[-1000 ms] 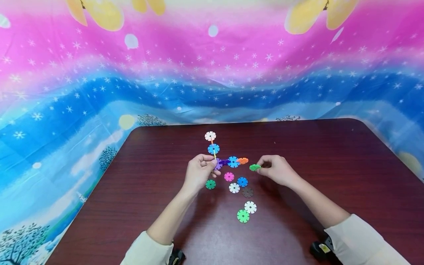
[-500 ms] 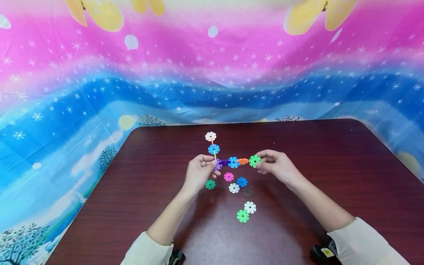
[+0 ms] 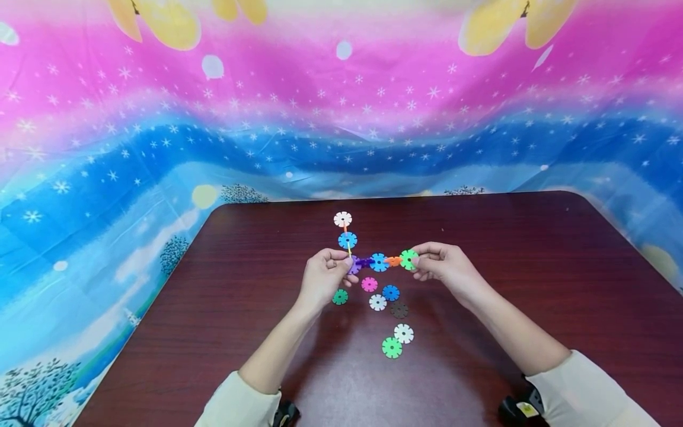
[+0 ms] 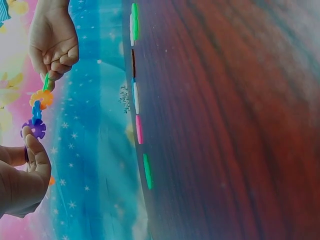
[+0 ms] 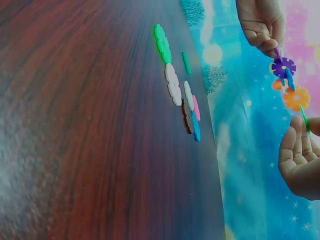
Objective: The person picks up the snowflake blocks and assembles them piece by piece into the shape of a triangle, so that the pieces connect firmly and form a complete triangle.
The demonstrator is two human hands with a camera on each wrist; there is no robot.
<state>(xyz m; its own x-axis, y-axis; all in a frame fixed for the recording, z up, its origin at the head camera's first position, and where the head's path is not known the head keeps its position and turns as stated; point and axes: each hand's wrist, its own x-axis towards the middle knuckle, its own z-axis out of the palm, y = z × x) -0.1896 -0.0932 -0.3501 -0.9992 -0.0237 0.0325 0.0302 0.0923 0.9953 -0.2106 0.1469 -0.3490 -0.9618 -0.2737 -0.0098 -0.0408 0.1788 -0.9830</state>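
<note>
Slotted plastic discs joined in an L-shaped chain are held above the table. My left hand [image 3: 324, 277] pinches the light purple disc [image 3: 354, 265] at the corner. One arm of the chain runs away from me through a yellow disc seen edge-on and a blue disc [image 3: 348, 240] to a white disc [image 3: 342, 219]. The other goes right through a dark purple disc [image 3: 365, 263], a blue disc and an orange disc [image 4: 41, 99]. At that end my right hand [image 3: 448, 270] pinches a bright green disc [image 3: 408, 260], its edge right at the orange one in both wrist views.
Loose discs lie on the dark red wooden table [image 3: 213, 332] below the hands: a dark green disc [image 3: 340, 297], a pink disc [image 3: 369, 284], a blue disc [image 3: 391, 293], a brown disc [image 3: 399, 310], two white ones and a light green disc [image 3: 392, 348]. A printed curtain [image 3: 341, 136] hangs behind.
The green disc in my right hand has turned from nearly flat to facing the head camera and moved left against the orange disc. The left hand and chain have shifted slightly right.
</note>
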